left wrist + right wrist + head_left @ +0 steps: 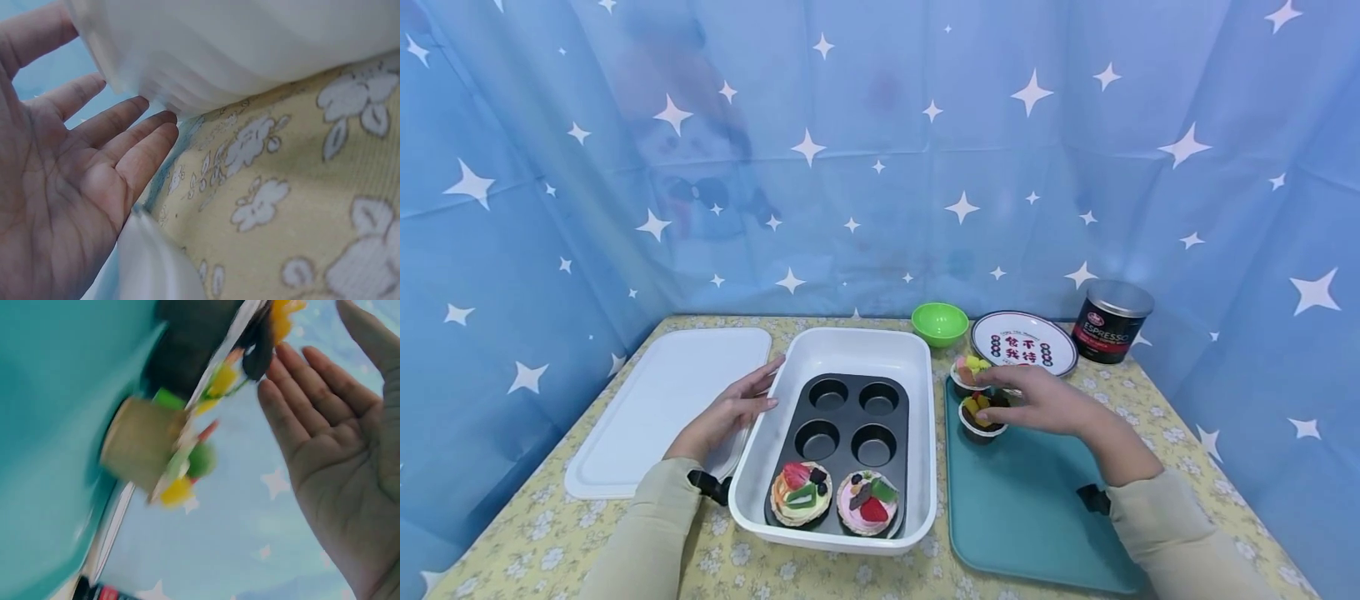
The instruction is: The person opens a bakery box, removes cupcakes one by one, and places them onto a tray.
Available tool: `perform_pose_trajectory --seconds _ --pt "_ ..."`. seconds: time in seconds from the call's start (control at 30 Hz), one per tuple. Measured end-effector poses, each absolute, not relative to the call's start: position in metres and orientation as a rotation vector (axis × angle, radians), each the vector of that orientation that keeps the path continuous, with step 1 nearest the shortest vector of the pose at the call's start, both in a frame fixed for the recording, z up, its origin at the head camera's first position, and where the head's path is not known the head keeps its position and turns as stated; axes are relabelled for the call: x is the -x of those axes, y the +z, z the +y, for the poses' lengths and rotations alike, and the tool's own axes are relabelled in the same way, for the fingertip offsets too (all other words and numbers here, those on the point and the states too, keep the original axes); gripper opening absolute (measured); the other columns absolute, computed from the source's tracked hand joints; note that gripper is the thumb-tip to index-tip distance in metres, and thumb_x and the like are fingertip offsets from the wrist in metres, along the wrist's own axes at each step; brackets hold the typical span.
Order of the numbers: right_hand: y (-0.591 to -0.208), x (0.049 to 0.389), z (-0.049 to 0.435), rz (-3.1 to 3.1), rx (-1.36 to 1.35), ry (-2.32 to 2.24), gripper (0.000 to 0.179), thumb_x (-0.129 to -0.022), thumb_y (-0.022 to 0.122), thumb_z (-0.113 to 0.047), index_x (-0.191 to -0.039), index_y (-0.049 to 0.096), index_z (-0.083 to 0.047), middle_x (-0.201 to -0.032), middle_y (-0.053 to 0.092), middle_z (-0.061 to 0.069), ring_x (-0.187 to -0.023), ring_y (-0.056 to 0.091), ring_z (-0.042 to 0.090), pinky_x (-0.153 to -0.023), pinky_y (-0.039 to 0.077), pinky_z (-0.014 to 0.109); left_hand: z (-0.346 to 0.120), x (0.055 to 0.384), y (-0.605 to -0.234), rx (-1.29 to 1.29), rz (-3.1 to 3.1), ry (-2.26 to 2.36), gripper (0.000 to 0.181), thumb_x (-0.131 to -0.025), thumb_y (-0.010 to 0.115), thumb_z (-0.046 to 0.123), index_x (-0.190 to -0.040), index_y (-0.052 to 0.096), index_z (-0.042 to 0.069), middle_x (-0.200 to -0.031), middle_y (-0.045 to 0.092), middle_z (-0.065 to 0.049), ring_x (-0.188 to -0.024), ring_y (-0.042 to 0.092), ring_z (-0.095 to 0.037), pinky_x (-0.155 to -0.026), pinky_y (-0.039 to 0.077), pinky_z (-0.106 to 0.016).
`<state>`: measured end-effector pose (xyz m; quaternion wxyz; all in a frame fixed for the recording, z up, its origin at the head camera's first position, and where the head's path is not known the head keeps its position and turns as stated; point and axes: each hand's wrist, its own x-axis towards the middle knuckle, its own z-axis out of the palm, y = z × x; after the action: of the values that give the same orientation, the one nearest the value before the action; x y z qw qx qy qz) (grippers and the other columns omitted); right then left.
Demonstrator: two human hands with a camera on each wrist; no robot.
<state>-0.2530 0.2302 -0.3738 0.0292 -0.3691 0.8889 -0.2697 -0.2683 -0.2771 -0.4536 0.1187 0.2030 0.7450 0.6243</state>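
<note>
My left hand (730, 410) rests its straight fingers against the left wall of a white basin (929, 433). In the basin lies a dark muffin tin (847, 417). Two fruit-topped tarts, one cream (802, 497) and one pink (867, 503), fill its front cups. My right hand (1045, 404) hovers with loosely extended fingers at a chocolate cupcake (979, 427) with yellow topping on the teal tray. Behind that stands a cupcake with yellow and pink topping (964, 383). In the right wrist view a tan-cupped cake (142, 444) is blurred; whether my fingertips touch the chocolate one cannot be told.
The teal tray (1037, 508) lies to the right, a white lid (655, 408) to the left. At the back stand a green bowl (940, 325), a plate with red lettering (1052, 350) and a black espresso can (1108, 325). A starry blue curtain (880, 167) encloses the table.
</note>
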Motion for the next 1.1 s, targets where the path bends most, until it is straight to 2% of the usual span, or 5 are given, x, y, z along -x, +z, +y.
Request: perform_pose_trajectory --seconds 0.27,0.47,0.77,0.97,1.1 --pt "-0.369 0.229 0.17 2.582 1.34 -0.779 0.056 -0.094 0.067 -0.05 -0.14 0.059 -0.02 -0.14 0.058 -0.008 -0.13 0.053 0.014 -0.103 0.047 0.042 -0.277 0.268 -0.45 -0.57 2.199 1.812 0.076 -0.098 0.062 0.021 -0.163 0.022 0.023 -0.16 0.032 -0.019 -0.069 0.052 -0.018 -0.056 0.04 -0.026" --pt "-0.382 0.212 0.127 2.397 1.524 -0.736 0.057 -0.096 0.067 -0.045 -0.145 0.054 -0.019 -0.144 0.056 -0.003 -0.132 0.052 0.015 -0.106 0.045 0.039 -0.278 0.27 -0.454 -0.602 2.175 1.827 0.076 -0.099 0.06 0.018 -0.163 0.02 0.019 -0.16 0.03 -0.023 -0.05 0.029 -0.025 -0.048 0.035 -0.027" --pt "-0.393 0.196 0.11 2.252 1.611 -0.697 0.06 -0.097 0.067 -0.042 -0.148 0.05 -0.015 -0.146 0.054 -0.002 -0.132 0.051 0.011 -0.106 0.043 0.032 -0.276 0.267 -0.456 -0.578 2.179 1.824 0.076 -0.099 0.061 0.019 -0.163 0.02 0.022 -0.161 0.03 -0.019 -0.068 0.054 -0.013 -0.049 0.036 -0.027" --pt "-0.394 0.187 0.105 2.349 1.57 -0.576 0.066 -0.093 0.068 -0.052 -0.148 0.049 -0.02 -0.147 0.053 -0.003 -0.13 0.053 0.011 -0.104 0.046 0.031 -0.277 0.267 -0.458 -0.586 2.168 1.826 0.075 -0.1 0.059 0.016 -0.163 0.02 0.02 -0.161 0.029 -0.022 -0.05 0.034 -0.022 -0.048 0.036 -0.028" --pt "-0.395 0.181 0.099 2.453 1.495 -0.523 0.066 -0.09 0.07 -0.055 -0.146 0.052 -0.024 -0.143 0.055 -0.006 -0.128 0.054 0.009 -0.102 0.047 0.033 -0.276 0.267 -0.457 -0.575 2.19 1.817 0.073 -0.1 0.06 0.019 -0.162 0.023 0.024 -0.16 0.031 -0.019 -0.057 0.043 -0.018 -0.052 0.039 -0.027"
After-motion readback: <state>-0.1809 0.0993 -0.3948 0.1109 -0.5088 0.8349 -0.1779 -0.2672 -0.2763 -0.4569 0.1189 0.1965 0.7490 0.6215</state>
